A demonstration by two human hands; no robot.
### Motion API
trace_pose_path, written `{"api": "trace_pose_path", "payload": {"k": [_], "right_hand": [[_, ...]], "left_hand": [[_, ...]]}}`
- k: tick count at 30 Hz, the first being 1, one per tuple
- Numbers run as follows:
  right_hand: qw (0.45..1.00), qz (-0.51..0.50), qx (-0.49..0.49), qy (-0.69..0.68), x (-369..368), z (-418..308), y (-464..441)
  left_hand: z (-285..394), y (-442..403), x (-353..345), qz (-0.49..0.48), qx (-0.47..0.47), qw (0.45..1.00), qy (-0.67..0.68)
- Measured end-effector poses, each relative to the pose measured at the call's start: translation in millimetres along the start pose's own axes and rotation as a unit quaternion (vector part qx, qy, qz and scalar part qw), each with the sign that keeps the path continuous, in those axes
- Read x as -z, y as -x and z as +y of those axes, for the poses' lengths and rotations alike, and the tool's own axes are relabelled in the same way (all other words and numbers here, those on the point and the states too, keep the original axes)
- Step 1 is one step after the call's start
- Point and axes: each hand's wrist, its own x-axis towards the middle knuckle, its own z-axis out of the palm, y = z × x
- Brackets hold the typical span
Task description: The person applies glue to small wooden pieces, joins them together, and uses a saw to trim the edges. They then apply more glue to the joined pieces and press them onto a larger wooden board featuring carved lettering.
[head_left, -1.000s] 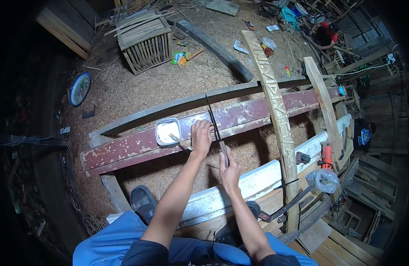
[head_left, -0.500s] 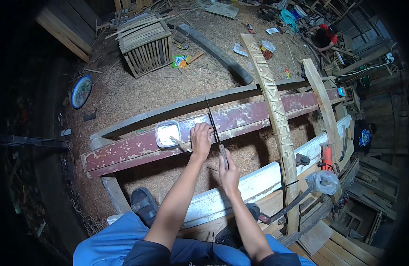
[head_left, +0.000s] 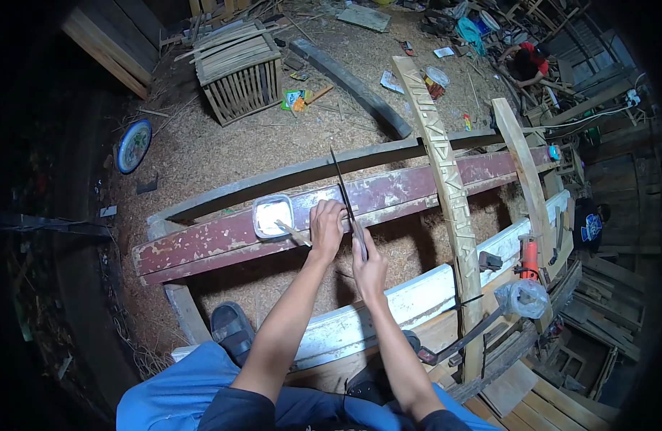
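My right hand (head_left: 369, 264) is wrapped round the handle of a long, thin dark blade (head_left: 342, 183), which looks like a saw. The blade points away from me across the worn maroon beam (head_left: 395, 192). Just left of the blade, my left hand (head_left: 326, 226) presses on the beam with its fingers together; a small light piece shows at its fingertips, too small to name. Beside that hand, a square tub (head_left: 273, 214) with white contents stands on the beam. A thin stick (head_left: 293, 233) leans out of it.
A carved wooden board (head_left: 446, 169) and a plain curved board (head_left: 521, 154) cross the beams at right. Nearer me lies a white beam (head_left: 417, 294), with an orange power tool (head_left: 528, 258) beyond. A slatted crate (head_left: 241, 82) stands behind. Another person (head_left: 528, 63) crouches far right.
My right hand has moved slightly away from me, pushing the blade forward over the beam. My left hand keeps its place beside it.
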Motion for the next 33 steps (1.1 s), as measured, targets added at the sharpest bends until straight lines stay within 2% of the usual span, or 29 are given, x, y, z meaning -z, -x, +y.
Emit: {"api": "trace_pose_path", "payload": {"k": [2, 4, 8, 12, 14, 16, 17, 20, 26, 29, 33], "right_hand": [[1.000, 0.007, -0.018, -0.004, -5, 5, 2], [0.989, 0.091, 0.084, -0.080, -14, 34, 29], [0.997, 0.071, 0.036, -0.015, -13, 23, 18], [0.998, 0.043, -0.010, -0.037, -17, 5, -1], [0.995, 0.049, -0.039, -0.082, -12, 12, 20], [0.982, 0.157, 0.034, -0.102, -8, 24, 28], [0.982, 0.150, -0.005, -0.118, -5, 32, 30], [0.978, 0.150, -0.022, -0.140, 6, 30, 19], [0.980, 0.149, -0.005, -0.129, -5, 25, 29], [0.984, 0.097, -0.057, -0.136, -3, 17, 34], [0.988, 0.088, -0.048, -0.121, -11, 28, 37]], "left_hand": [[0, 0, 2, -0.003, -0.005, 1.000, -0.002], [2, 2, 2, 0.007, -0.019, 1.000, 0.001], [3, 2, 2, 0.000, -0.015, 1.000, -0.004], [3, 1, 2, -0.006, -0.012, 1.000, 0.000], [1, 2, 3, -0.006, -0.014, 1.000, 0.011], [-1, 1, 2, -0.003, -0.020, 1.000, 0.009], [-2, 2, 1, -0.004, -0.018, 1.000, 0.017], [-10, 5, -3, 0.001, -0.020, 1.000, 0.024], [-18, 10, -7, 0.037, -0.019, 0.998, 0.037], [-21, 10, -7, 0.010, -0.005, 0.999, 0.046], [-22, 12, -4, 0.009, -0.004, 0.998, 0.069]]}}
